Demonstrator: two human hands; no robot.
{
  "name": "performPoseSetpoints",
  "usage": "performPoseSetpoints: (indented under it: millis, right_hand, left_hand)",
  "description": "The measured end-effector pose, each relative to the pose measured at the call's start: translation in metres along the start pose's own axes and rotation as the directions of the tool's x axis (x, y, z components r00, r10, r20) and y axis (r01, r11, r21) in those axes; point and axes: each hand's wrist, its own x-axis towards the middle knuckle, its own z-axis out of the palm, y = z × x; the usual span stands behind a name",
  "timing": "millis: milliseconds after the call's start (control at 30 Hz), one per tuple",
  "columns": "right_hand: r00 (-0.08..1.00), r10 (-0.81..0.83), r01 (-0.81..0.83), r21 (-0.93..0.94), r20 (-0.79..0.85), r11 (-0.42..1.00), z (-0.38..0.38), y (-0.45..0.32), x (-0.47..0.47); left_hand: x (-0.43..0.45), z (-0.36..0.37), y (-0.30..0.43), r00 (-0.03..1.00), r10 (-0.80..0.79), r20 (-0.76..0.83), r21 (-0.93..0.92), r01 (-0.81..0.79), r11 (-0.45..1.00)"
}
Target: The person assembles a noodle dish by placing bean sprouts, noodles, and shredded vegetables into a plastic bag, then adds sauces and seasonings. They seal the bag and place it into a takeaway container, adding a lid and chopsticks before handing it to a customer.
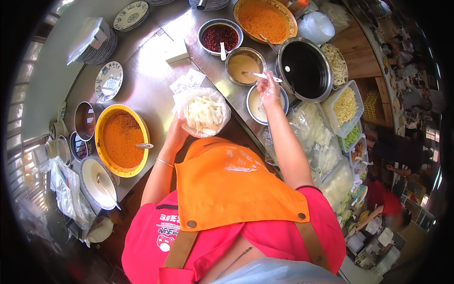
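My left hand [177, 132] holds a bowl lined with a clear plastic bag, filled with wide pale noodles [205, 113]. My right hand [268, 88], in a clear plastic glove, grips a spoon with a white handle [262, 75]. The spoon's far end reaches into a metal bowl of tan sauce [244, 65]. Beneath the right hand stands a blue-rimmed bowl of pale liquid [256, 106]. Just right of it is a large steel pot of dark liquid [305, 69]. Farther back are a bowl of dark red chili [220, 38] and a basin of orange sauce [262, 21].
At left stand a yellow basin of orange-red sauce [122, 140], a steel pot [85, 120], a white bowl [97, 183] and a patterned plate [109, 81]. Paper slips [188, 81] lie behind the noodles. At right are bagged noodles [315, 142] and a tub of sprouts [344, 106]; people work farther off.
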Motion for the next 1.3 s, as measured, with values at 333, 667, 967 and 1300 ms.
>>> performPoseSetpoints:
  millis: [333,667,967,1300]
  right_hand:
    - [0.92,-0.33,0.393,-0.459,0.213,0.797,0.032,-0.004,-0.053]
    - [0.901,-0.423,0.43,-0.306,0.093,0.85,0.015,-0.001,-0.065]
    - [0.736,-0.575,0.668,-0.524,0.358,0.529,0.086,-0.055,-0.2]
    - [0.273,-0.372,0.887,-0.382,0.887,-0.259,0.088,-0.067,-0.232]
  left_hand:
    - [0.08,-0.024,0.055,0.968,-0.2,0.149,0.093,0.188,0.978]
    - [0.114,-0.025,0.059,0.959,-0.177,0.222,0.057,0.168,0.984]
    - [0.137,0.006,0.054,0.93,-0.161,0.329,0.031,0.16,0.987]
    - [0.146,0.045,0.056,0.899,-0.175,0.4,0.006,0.189,0.982]
